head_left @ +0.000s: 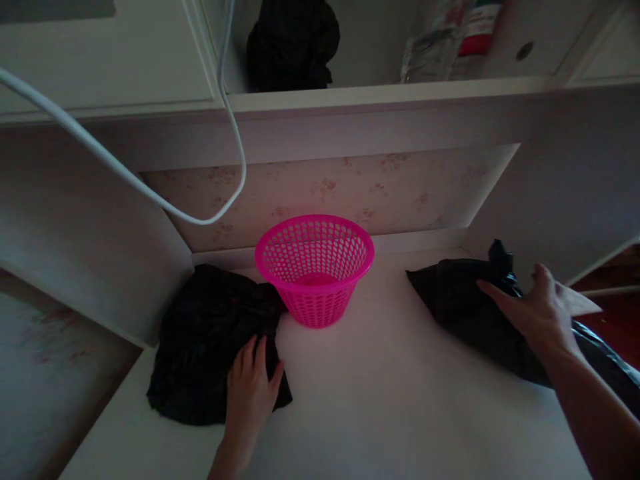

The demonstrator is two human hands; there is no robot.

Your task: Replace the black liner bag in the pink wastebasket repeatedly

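On the left, a dark bunched cloth [200, 347] lies crumpled on the white surface. My left hand [250, 383] rests on its right part, palm down, fingers stretched out and thumb apart. Over on the right is a long black plastic bag [465, 300], shiny in places, with a bunched tip sticking up. My right hand [537, 310] grips it from above, thumb lying along its top, other fingers partly hidden. A white piece [577, 300] shows just beyond that hand; whether it belongs to the bag I cannot tell. Between the hands stands a pink plastic basket [317, 300], upright and perforated.
A white cable [125, 170] loops down in front of the cabinet at upper left. The shelf [390, 97] above holds a dark bundle [293, 43], a clear package [430, 57] and a red-and-white container [480, 30]. Side panels [565, 167] border the white tabletop [360, 400].
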